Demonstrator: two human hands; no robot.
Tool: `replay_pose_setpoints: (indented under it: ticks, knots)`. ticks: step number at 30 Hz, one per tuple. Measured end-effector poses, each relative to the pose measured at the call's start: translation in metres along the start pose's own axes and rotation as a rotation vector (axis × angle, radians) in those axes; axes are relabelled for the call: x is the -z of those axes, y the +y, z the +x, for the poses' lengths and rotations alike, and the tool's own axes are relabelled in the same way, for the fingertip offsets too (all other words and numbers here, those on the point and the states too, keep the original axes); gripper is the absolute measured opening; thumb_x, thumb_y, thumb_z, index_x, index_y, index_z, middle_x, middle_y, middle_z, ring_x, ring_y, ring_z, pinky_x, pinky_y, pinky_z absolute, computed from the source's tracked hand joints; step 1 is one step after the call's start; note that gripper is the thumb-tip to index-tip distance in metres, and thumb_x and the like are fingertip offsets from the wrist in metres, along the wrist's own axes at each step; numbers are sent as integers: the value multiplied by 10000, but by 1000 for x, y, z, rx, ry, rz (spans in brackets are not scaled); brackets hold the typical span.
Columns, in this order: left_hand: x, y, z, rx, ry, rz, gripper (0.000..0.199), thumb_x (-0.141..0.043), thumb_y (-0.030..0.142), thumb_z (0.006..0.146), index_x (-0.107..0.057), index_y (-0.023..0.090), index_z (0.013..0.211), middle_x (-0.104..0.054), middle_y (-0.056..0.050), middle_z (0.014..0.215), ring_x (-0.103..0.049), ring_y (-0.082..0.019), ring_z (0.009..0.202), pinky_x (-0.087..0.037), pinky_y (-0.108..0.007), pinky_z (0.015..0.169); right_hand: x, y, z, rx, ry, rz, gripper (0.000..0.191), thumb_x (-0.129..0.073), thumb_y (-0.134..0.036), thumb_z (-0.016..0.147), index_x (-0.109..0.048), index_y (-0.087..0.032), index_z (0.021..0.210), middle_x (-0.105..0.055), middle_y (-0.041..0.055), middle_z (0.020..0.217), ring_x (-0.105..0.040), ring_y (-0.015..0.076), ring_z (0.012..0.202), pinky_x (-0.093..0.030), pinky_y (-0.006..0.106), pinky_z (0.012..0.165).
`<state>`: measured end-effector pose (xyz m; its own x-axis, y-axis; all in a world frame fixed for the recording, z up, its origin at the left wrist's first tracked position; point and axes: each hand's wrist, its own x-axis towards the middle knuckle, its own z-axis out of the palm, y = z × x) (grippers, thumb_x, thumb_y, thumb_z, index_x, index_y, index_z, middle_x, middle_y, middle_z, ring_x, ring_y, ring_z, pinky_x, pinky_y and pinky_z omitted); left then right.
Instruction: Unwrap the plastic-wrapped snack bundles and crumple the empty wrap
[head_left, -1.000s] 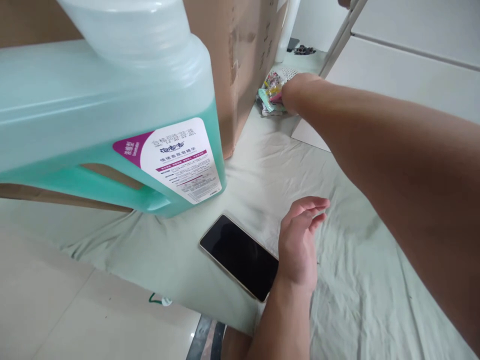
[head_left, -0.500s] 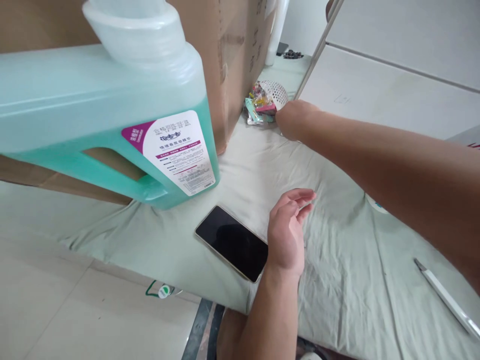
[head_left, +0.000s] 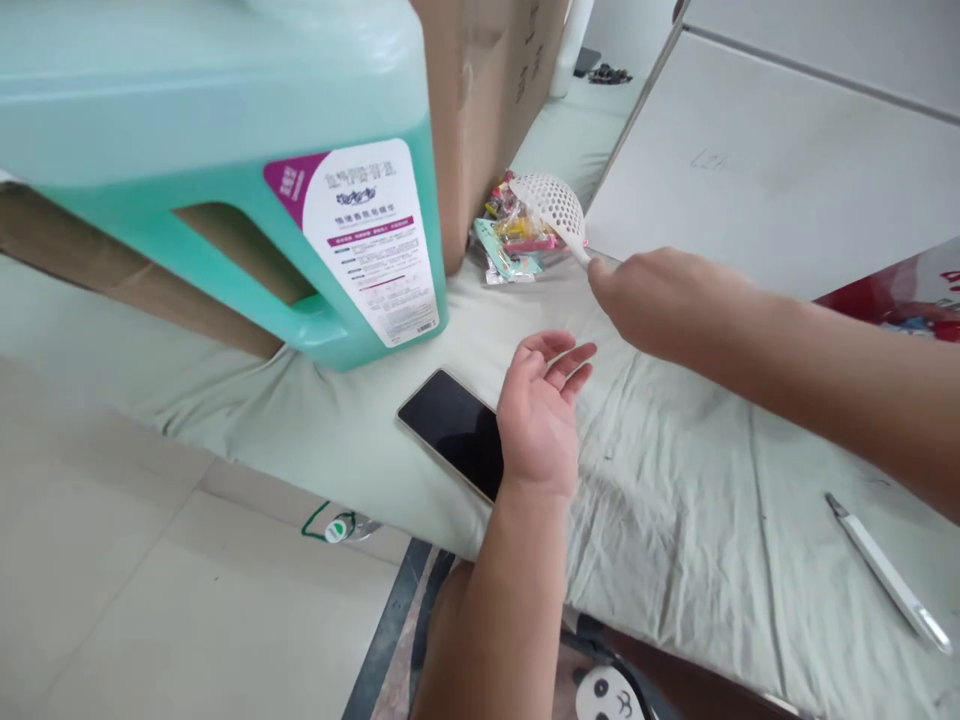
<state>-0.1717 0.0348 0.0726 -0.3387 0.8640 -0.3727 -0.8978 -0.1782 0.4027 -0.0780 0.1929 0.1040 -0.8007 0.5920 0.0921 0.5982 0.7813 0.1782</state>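
My right hand grips the handle of a white perforated scoop. The scoop's bowl is at a pile of small colourful wrapped packets, beside the cardboard box. My left hand is palm up with its fingers apart and slightly curled, and holds nothing. It is over the right end of a black phone that lies on the pale green cloth.
A large jug of green liquid stands at the left before a cardboard box. White panels rise at the back right, near a red package. A white cutter lies at the right.
My right hand has drawn back towards me with the scoop, so the bowl now shows. My left hand has moved slightly left and its fingers have spread. The view has shifted.
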Motion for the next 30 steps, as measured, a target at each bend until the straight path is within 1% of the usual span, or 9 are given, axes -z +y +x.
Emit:
replay_pose_setpoints:
  ticks: [2, 4, 9, 11, 13, 17, 21, 25, 30]
  knots:
    - [1, 1, -1, -27, 24, -37, 171, -533, 323, 848, -654, 201, 840, -635, -30, 921, -692, -183, 922, -483, -317, 877, 21, -15, -25, 88, -192, -204, 451, -544, -156, 835, -697, -59, 1248, -608, 89, 581, -617, 235, 537, -375, 308, 518]
    - [2, 2, -2, -51, 38, -47, 164, -537, 325, 850, -642, 200, 842, -628, -28, 903, -689, -175, 885, -490, -315, 867, 37, -31, -50, 104, -260, -295, 598, -519, -82, 807, -607, -51, 1398, -621, 88, 608, -611, 227, 529, -323, 296, 485]
    - [5, 2, -4, -116, 82, -6, 142, -575, 334, 805, -613, 198, 825, -605, -14, 842, -659, -147, 779, -495, -289, 810, 59, -68, -115, 27, -263, -321, 794, -448, 53, 718, -485, -30, 1507, -625, 76, 640, -562, 215, 470, -281, 311, 443]
    - [6, 1, -5, -140, 80, 14, 145, -585, 340, 788, -611, 201, 823, -597, -7, 823, -643, -137, 744, -500, -278, 787, 62, -72, -140, 0, -273, -256, 841, -433, 77, 693, -452, -25, 1527, -652, 77, 678, -553, 203, 466, -304, 312, 444]
    - [5, -1, -6, -151, 56, 37, 150, -594, 344, 781, -615, 204, 828, -598, -2, 812, -631, -128, 716, -509, -270, 773, 61, -67, -167, -122, -212, -181, 794, -424, 60, 730, -476, -74, 1511, -711, 81, 766, -561, 186, 472, -328, 299, 444]
    - [0, -15, -8, -132, -47, 92, 149, -667, 337, 787, -629, 208, 852, -619, 13, 787, -630, -109, 686, -531, -253, 750, 40, -51, -233, -422, 41, -14, 629, -436, -71, 907, -441, -173, 1528, -783, 95, 1028, -671, 182, 609, -435, 265, 487]
    - [-12, -38, -12, -141, -179, 258, 154, -784, 300, 804, -655, 219, 828, -627, 53, 694, -580, -60, 555, -481, -198, 585, -4, -56, -291, -507, 176, 99, 635, -423, -100, 953, -368, -170, 1583, -770, 89, 933, -693, 195, 610, -478, 266, 499]
    - [-23, -67, -17, -132, -195, 479, 224, -803, 398, 842, -706, 209, 774, -667, 37, 623, -596, -70, 480, -451, -211, 483, -31, -66, -303, -587, 172, 236, 577, -394, -119, 966, -431, -176, 1539, -747, 89, 926, -717, 218, 678, -523, 297, 552]
    - [-33, -103, -21, -127, -232, 645, 283, -888, 418, 753, -723, 196, 695, -688, 28, 567, -646, -86, 474, -474, -200, 476, -37, -56, -300, -671, 44, 290, 529, -417, -162, 960, -557, -180, 1470, -708, 114, 1018, -628, 183, 599, -438, 306, 508]
